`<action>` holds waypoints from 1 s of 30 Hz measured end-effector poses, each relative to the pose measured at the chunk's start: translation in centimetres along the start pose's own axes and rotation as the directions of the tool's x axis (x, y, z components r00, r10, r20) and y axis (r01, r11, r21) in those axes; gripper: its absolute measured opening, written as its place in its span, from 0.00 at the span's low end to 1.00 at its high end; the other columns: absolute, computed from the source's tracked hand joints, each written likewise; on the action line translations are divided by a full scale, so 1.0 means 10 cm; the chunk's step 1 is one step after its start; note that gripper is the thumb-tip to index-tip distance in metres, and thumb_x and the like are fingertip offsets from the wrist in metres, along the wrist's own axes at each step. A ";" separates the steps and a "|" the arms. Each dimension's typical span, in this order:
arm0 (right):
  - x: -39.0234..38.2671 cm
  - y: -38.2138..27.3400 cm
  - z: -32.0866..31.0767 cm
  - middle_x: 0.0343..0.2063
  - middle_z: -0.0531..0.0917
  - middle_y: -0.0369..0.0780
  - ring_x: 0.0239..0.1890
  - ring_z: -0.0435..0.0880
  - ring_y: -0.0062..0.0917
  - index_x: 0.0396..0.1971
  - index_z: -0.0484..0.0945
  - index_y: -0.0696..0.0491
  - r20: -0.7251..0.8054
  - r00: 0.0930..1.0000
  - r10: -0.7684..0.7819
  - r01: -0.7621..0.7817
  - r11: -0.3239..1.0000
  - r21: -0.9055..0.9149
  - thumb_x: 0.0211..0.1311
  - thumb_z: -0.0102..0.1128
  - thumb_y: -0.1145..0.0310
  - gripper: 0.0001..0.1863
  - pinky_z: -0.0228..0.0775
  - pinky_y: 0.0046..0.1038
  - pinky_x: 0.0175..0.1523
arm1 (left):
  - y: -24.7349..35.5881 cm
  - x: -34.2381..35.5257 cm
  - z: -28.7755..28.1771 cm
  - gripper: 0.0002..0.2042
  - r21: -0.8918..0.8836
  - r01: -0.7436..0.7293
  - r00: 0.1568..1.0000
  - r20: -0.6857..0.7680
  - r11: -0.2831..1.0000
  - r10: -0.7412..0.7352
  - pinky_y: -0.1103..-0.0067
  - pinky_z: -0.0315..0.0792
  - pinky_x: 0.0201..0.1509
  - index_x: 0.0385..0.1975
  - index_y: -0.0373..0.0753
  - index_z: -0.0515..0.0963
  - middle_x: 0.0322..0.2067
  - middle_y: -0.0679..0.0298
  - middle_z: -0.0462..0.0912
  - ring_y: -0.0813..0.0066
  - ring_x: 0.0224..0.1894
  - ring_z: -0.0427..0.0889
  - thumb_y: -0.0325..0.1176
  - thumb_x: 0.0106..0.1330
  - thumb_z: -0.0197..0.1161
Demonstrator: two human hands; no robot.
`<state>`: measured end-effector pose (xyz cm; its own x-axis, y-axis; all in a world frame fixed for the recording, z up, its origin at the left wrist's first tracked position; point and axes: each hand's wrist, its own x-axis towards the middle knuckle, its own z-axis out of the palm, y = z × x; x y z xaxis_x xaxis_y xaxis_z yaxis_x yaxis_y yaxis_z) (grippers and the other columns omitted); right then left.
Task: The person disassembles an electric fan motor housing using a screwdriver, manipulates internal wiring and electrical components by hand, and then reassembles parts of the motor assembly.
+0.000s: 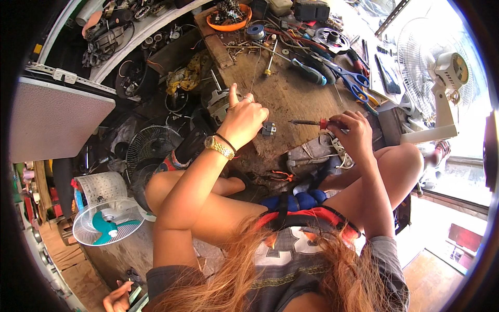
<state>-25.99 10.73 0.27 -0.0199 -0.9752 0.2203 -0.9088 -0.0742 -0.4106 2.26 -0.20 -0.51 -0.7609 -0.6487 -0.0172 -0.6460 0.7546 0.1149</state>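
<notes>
The room is full of parts and tools, with a white fan (pixel 455 70) on the right and a small fan (pixel 104 222) with blue-green blades on the left. The wooden surface (pixel 299 99) has an orange bowl (pixel 228 27) at its far end, with a spool (pixel 255 32) near it and blue scissors (pixel 348 77) on the right side. The left hand (pixel 243 115) is over the left part of the wood, with its fingers mostly bent and one sticking up. A thin wire (pixel 254 73) runs down to it from near the spool. A small black block (pixel 268 128) is just beside this hand, on its right side. I cannot tell if the fingers touch the block. The right hand (pixel 355 130) grips a thin iron (pixel 307 122) with a red part on its handle. The iron lies almost flat, its long way going left to right. Its tip points left at the block but stays apart from it, with bare wood between. The left hand is much nearer the block than the right one.
</notes>
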 end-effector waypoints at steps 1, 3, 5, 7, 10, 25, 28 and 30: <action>-0.03 0.00 0.02 0.27 0.82 0.35 0.31 0.78 0.29 0.31 0.85 0.49 0.004 1.000 0.020 -0.020 1.000 0.021 0.47 0.71 0.68 0.09 0.72 0.30 0.38 | 0.00 0.00 0.00 0.06 -0.003 0.006 1.000 0.001 1.000 -0.006 0.45 0.42 0.68 0.28 0.47 0.81 0.29 0.72 0.83 0.69 0.48 0.77 0.30 0.51 0.70; -0.09 -0.01 0.04 0.26 0.82 0.34 0.31 0.77 0.30 0.30 0.86 0.47 0.013 0.998 0.060 -0.060 0.996 0.063 0.47 0.71 0.64 0.09 0.71 0.31 0.39 | 0.00 -0.01 0.02 0.04 -0.008 0.017 1.000 0.004 1.000 -0.017 0.46 0.43 0.69 0.26 0.47 0.82 0.28 0.72 0.83 0.70 0.48 0.78 0.30 0.53 0.69; -0.13 -0.03 0.09 0.26 0.83 0.35 0.31 0.79 0.30 0.31 0.86 0.48 0.026 0.995 0.092 -0.094 0.993 0.076 0.48 0.71 0.65 0.09 0.72 0.31 0.38 | -0.01 -0.04 0.05 0.04 -0.095 -0.052 0.998 -0.034 0.994 0.049 0.48 0.45 0.69 0.28 0.47 0.81 0.28 0.71 0.82 0.70 0.46 0.79 0.30 0.54 0.69; -0.17 -0.06 0.11 0.26 0.83 0.35 0.31 0.80 0.30 0.31 0.85 0.49 0.034 0.992 0.122 -0.126 0.985 0.119 0.48 0.71 0.66 0.09 0.73 0.31 0.38 | 0.03 -0.05 0.03 0.05 -0.194 -0.085 0.996 -0.030 0.977 0.081 0.49 0.47 0.70 0.30 0.46 0.79 0.27 0.69 0.81 0.69 0.43 0.80 0.31 0.55 0.68; -0.24 -0.03 0.21 0.26 0.83 0.35 0.31 0.81 0.28 0.30 0.85 0.50 0.034 0.993 0.115 -0.119 0.979 0.165 0.49 0.71 0.65 0.08 0.73 0.29 0.37 | 0.15 -0.05 -0.03 0.12 -0.285 -0.093 0.996 -0.013 0.954 0.093 0.51 0.51 0.69 0.37 0.46 0.74 0.26 0.67 0.80 0.67 0.39 0.82 0.30 0.55 0.69; -0.29 -0.19 0.29 0.28 0.83 0.37 0.32 0.82 0.28 0.32 0.84 0.52 0.084 0.993 0.089 -0.104 0.974 0.201 0.50 0.70 0.70 0.08 0.74 0.27 0.38 | 0.15 -0.03 0.08 0.17 -0.261 -0.029 1.000 0.002 0.965 0.031 0.52 0.53 0.64 0.41 0.45 0.67 0.26 0.68 0.80 0.65 0.38 0.82 0.27 0.56 0.68; -0.29 -0.17 0.32 0.28 0.83 0.37 0.32 0.82 0.28 0.32 0.85 0.52 0.094 0.988 0.121 -0.139 0.965 0.224 0.50 0.70 0.70 0.08 0.74 0.28 0.38 | 0.15 -0.01 0.10 0.18 -0.255 -0.044 0.999 -0.006 0.966 0.043 0.52 0.54 0.64 0.41 0.45 0.67 0.26 0.66 0.80 0.63 0.38 0.82 0.27 0.55 0.67; -0.29 -0.18 0.33 0.28 0.83 0.37 0.32 0.82 0.28 0.31 0.85 0.52 0.096 0.989 0.113 -0.132 0.966 0.221 0.49 0.70 0.71 0.08 0.74 0.27 0.38 | 0.15 -0.02 0.11 0.18 -0.245 -0.046 0.999 -0.007 0.968 0.046 0.52 0.54 0.63 0.41 0.45 0.67 0.26 0.65 0.80 0.63 0.38 0.82 0.26 0.55 0.67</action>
<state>-22.96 12.98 -2.52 -0.0819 -0.9929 0.0864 -0.7834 0.0105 -0.6214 1.33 1.17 -1.40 -0.7893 -0.6139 -0.0050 -0.5753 0.7368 0.3552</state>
